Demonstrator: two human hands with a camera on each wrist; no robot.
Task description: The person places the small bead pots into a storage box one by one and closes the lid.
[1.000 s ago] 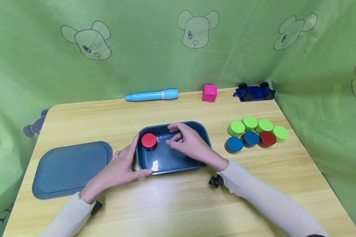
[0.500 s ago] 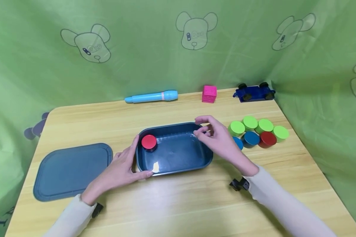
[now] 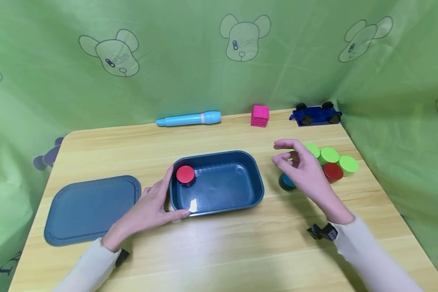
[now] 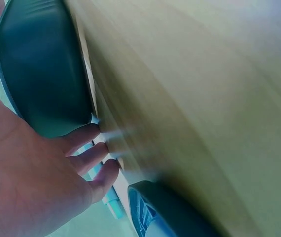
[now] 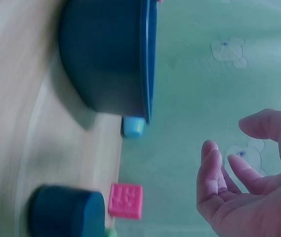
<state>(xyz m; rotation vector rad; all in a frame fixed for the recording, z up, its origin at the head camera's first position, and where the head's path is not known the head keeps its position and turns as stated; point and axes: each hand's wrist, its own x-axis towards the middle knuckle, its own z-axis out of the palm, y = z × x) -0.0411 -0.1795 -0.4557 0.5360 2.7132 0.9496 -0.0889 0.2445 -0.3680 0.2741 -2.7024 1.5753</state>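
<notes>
My left hand [image 3: 151,207] holds the left end of a dark blue plastic box [image 3: 226,190], thumb along the front rim and index finger at the left side. Inside the box, toward its left end, stands a red-topped round block [image 3: 185,174]. To the right of the box, my right hand [image 3: 308,174] hovers with loosely bent fingers and nothing between them. Below it show a blue round block [image 3: 286,183], a dark red one [image 3: 333,172] and several light green ones [image 3: 329,155]. The hand hides part of this group. In the right wrist view, thumb and fingertips are apart.
A flat dark blue lid [image 3: 93,209] lies left of the box. Along the back edge are a light blue toy microphone [image 3: 190,119], a pink cube [image 3: 260,116] and a blue toy car chassis [image 3: 316,114]. Green cloth [image 3: 182,52] hangs behind.
My right hand has moved from above the box rightward to the round blocks, its fingers bent much as before. The left hand stays at the box, and the red-topped block has not moved.
</notes>
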